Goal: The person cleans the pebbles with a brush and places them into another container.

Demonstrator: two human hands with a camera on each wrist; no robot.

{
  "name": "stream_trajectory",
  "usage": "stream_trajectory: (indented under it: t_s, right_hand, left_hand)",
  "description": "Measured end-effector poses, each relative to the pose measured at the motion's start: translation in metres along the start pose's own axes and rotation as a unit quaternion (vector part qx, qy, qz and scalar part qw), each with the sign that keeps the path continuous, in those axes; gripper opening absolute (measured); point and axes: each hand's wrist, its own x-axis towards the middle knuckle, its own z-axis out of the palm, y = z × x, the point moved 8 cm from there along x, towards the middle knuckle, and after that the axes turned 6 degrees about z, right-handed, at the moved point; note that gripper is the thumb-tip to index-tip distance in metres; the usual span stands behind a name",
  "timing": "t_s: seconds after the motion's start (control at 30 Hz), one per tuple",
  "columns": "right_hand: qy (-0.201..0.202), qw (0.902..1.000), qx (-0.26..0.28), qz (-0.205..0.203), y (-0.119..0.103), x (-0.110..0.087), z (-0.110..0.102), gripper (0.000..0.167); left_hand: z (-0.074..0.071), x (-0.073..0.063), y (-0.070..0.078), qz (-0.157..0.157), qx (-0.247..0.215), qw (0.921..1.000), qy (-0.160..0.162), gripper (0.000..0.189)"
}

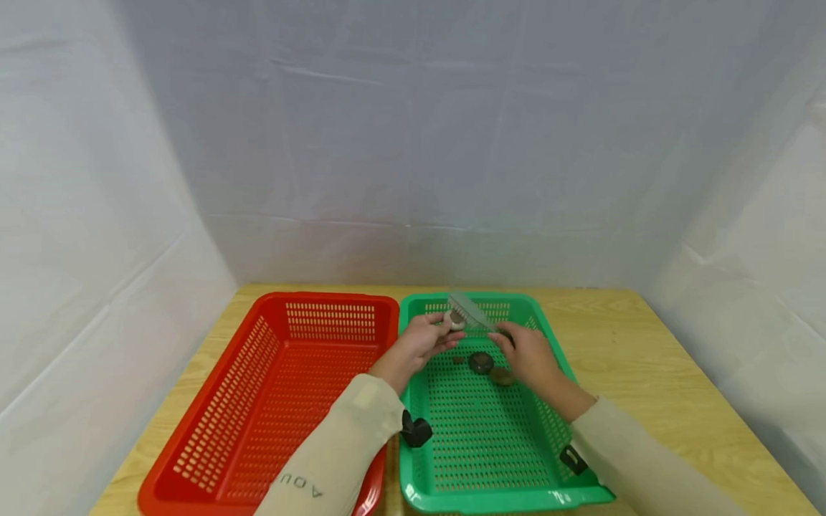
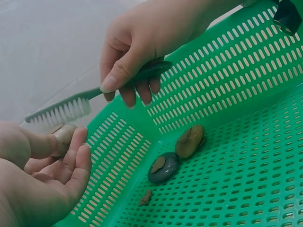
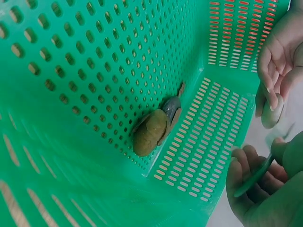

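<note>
Green brush [image 2: 71, 100] in my right fingers [image 2: 129, 96], stone [image 2: 65, 140] pinched in left fingers [image 2: 84, 163] near the green basket's far edge [image 1: 513, 295], light strokes seemed best; contact looked unclear.

On the tabletop [image 1: 613, 330], the left basket [image 1: 332, 294] stands just beside the right basket [image 1: 503, 503], inside which two stones [image 1: 480, 362] lie side by side toward the far edge, a brush [image 1: 473, 312] above that end.
</note>
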Motion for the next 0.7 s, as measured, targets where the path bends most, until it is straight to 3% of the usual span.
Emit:
stream_trajectory:
  t_s: [0.17, 0.3, 0.47, 0.7]
  right_hand:
    - [0.034, 0.9993, -0.011, 0.013, 0.003, 0.002, -0.006, 0.02]
    - [0.04, 0.9989, -0.024, -0.009, -0.001, 0.002, -0.007, 0.021]
    - [0.012, 0.9986, -0.018, -0.048, -0.008, 0.001, -0.001, 0.023]
    - [-0.011, 0.9973, -0.031, -0.066, -0.012, 0.0, 0.003, 0.029]
  left_hand:
    - [0.001, -0.001, 0.002, -0.003, 0.0, 1.0, 0.0, 0.044]
    - [0.0, 0.001, 0.001, -0.004, -0.001, 1.0, 0.001, 0.044]
    - [0.0, 0.002, 0.0, -0.001, 0.005, 1.0, 0.003, 0.041]
    - [-0.001, 0.001, -0.001, -0.002, 0.003, 0.9999, 0.01, 0.039]
